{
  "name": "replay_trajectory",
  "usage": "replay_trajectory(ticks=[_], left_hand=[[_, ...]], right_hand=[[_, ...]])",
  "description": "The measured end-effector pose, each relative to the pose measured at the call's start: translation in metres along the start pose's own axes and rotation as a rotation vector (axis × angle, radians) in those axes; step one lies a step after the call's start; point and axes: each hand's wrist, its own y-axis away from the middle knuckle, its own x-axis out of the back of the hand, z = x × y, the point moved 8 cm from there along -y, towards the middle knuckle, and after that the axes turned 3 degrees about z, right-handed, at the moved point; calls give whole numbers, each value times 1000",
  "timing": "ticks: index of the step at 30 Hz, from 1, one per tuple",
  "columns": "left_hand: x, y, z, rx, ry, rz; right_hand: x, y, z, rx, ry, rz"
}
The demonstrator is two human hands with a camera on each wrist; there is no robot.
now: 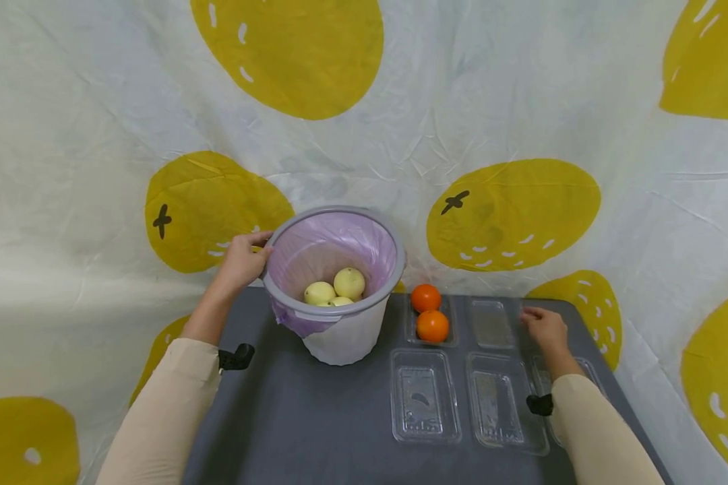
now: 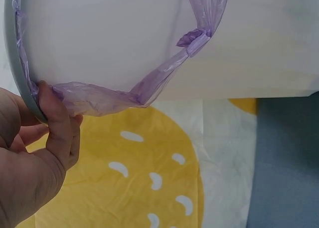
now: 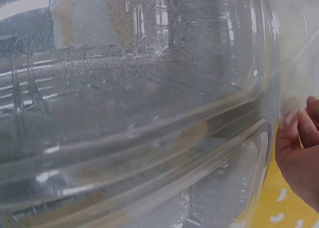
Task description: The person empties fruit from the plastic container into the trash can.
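Observation:
A white bin [image 1: 346, 337] with a grey rim and purple liner bag [image 1: 315, 239] tilts forward over the table. Pale yellow round fruits [image 1: 348, 283] lie inside. My left hand [image 1: 247, 261] grips the rim at its left, thumb and fingers on either side of the rim [image 2: 22, 73]. At the table's back right, my right hand [image 1: 546, 330] has its fingers bent in a pinch at the edge of a clear plastic container [image 3: 294, 43]. Its fingertips look blurred through the plastic. Two oranges [image 1: 432, 326] sit in a clear container left of that hand.
More clear containers stand on the grey table [image 1: 315, 424]: one at the back [image 1: 491, 323], and front ones in the middle [image 1: 425, 397] and right [image 1: 502, 404]. Another [image 1: 588, 370] is partly hidden by the right forearm. A white curtain [image 1: 400, 148] with yellow fruit prints hangs behind.

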Motion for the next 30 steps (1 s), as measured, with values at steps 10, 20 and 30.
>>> replay_trajectory(ticks=[10, 20, 30], left_hand=[[2, -1, 0, -15, -10, 19], [1, 0, 1, -1, 8, 2], [0, 1, -1, -2, 5, -3]], right_hand=[[1, 7, -8, 81, 11, -67], [10, 16, -34, 130, -170, -37], [-21, 34, -75, 203, -311, -211]])
